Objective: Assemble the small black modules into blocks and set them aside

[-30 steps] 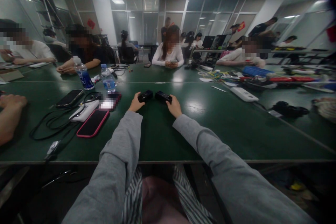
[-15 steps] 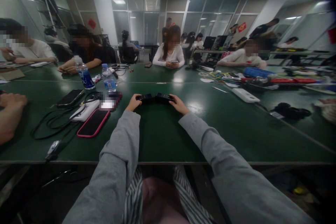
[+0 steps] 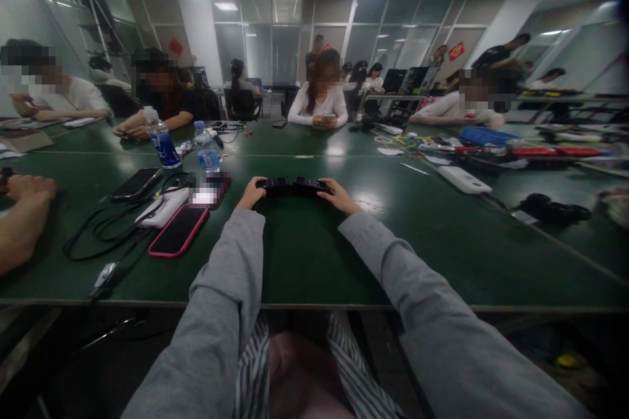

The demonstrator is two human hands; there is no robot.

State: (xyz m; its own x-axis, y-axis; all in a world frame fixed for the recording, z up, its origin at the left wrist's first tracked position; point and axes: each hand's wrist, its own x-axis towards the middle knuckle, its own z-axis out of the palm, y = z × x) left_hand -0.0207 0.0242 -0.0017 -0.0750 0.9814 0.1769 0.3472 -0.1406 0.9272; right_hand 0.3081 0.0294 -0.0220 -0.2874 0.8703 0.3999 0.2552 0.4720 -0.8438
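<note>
Both my arms in grey sleeves reach out over a green table [image 3: 304, 255]. My left hand [image 3: 251, 193] grips a small black block-shaped device [image 3: 276, 186] from its left end. My right hand [image 3: 336, 196] grips a second black device [image 3: 307, 185] from its right end. The two devices lie end to end on the table, touching in the middle. Fingers of both hands are curled around the outer ends.
To my left lie a pink-cased phone [image 3: 178, 230], a white power bank [image 3: 162, 207], a dark phone [image 3: 136, 183], black cables [image 3: 98, 229] and two water bottles [image 3: 162, 140]. Another person's forearm [image 3: 22, 222] rests at far left. A white power strip [image 3: 464, 179] lies right. Several people sit across.
The two black devices were apart and angled a second ago; my hands have brought them together end to end and lowered them flat on the table.
</note>
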